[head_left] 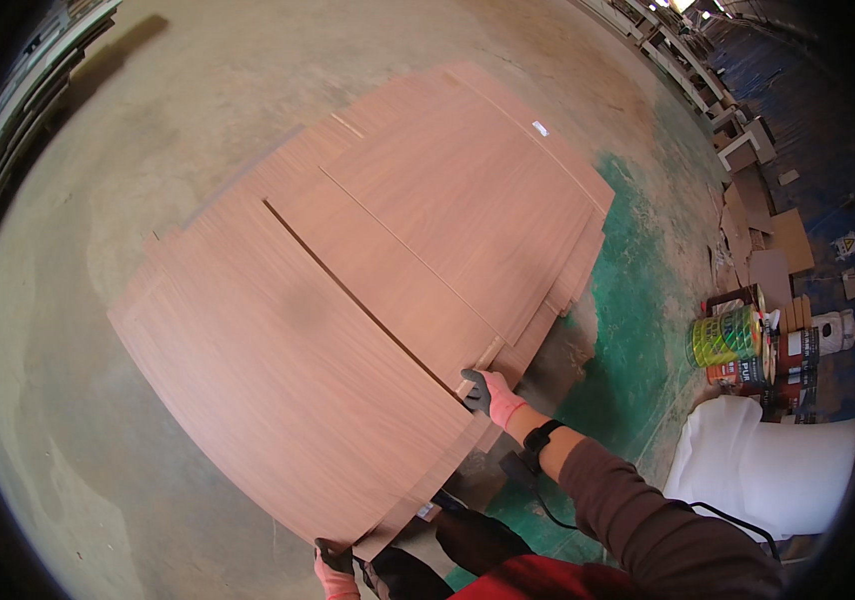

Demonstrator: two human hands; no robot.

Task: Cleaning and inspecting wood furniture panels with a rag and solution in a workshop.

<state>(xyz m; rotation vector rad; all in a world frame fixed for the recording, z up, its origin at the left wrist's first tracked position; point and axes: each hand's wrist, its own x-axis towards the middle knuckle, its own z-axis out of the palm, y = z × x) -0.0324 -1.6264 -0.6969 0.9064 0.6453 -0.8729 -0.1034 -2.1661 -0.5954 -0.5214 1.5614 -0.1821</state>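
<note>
A broad stack of wood-grain panels [398, 240], pinkish brown, lies before me. The nearest panel [278, 380] is parted from the one beyond it by a dark gap. My left hand [335, 568], in a pink glove with dark grey fingers, is closed around this panel's near corner. My right hand [495, 396], gloved alike, grips the same panel's right end beside the gap; its thumb and fingers are bent at the edge. Whatever lies under the panel there is hidden.
Paint cans [733, 338] stand at the right, with cardboard pieces [793, 240] beyond them. A roll of white foam sheet [768, 465] lies at the lower right. Stacked boards [33, 100] are at the upper left. The concrete floor has green patches [638, 280].
</note>
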